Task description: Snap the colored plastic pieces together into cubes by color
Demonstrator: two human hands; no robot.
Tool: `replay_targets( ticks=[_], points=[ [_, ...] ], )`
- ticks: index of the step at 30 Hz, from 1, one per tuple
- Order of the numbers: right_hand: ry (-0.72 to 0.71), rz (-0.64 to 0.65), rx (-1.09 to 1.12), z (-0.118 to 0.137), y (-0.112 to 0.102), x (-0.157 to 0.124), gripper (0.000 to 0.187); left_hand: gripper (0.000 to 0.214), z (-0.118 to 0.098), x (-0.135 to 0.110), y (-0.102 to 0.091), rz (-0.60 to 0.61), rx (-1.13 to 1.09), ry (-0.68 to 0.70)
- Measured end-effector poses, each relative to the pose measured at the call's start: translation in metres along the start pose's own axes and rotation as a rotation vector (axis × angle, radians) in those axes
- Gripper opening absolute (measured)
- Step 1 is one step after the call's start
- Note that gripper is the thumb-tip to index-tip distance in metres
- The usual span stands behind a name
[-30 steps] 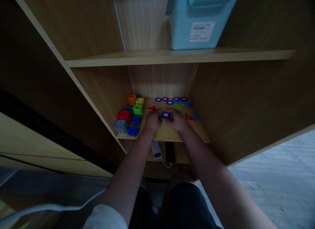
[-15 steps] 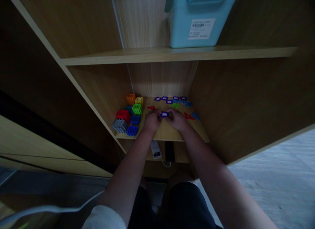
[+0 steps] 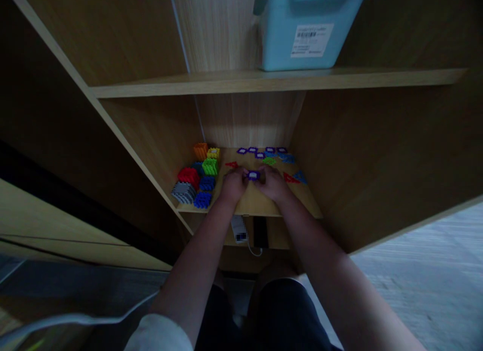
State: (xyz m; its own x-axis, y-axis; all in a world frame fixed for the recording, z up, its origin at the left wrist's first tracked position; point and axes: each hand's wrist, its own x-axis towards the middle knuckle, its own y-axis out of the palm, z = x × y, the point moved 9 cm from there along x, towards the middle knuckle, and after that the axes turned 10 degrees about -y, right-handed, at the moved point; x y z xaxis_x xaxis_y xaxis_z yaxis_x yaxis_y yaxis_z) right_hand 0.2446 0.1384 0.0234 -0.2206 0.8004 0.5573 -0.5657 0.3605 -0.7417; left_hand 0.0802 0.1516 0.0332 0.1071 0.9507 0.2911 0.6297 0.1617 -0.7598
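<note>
Gripping one purple square tile (image 3: 253, 175) between them at frame centre, the left hand (image 3: 233, 185) and right hand (image 3: 272, 184) curl closed around it above the shelf board (image 3: 260, 202); five purple tiles (image 3: 261, 152) lie behind, two red triangles (image 3: 260, 171) flank them.

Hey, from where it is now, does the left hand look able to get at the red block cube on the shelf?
Probably yes. The left hand shares the purple piece with the right hand, and the red cube sits just to its left with bare shelf between them.
</note>
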Motion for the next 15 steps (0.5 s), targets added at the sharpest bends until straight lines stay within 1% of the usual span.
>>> replay_targets(
  ticks=[4, 6, 15],
  points=[
    [0.008, -0.011, -0.087, -0.0003, -0.0001, -0.0023, 0.047, 0.023, -0.0017, -0.001, -0.0004, 0.012, -0.022, -0.003],
    [0.024, -0.009, -0.092, -0.002, 0.0004, -0.0028, 0.049, 0.022, -0.0026, -0.0013, -0.001, 0.011, -0.023, 0.003],
    [0.048, 0.016, 0.028, -0.0063, 0.0019, -0.0008, 0.05, 0.023, -0.001, 0.0004, 0.0, 0.005, 0.007, 0.01]
  ],
)
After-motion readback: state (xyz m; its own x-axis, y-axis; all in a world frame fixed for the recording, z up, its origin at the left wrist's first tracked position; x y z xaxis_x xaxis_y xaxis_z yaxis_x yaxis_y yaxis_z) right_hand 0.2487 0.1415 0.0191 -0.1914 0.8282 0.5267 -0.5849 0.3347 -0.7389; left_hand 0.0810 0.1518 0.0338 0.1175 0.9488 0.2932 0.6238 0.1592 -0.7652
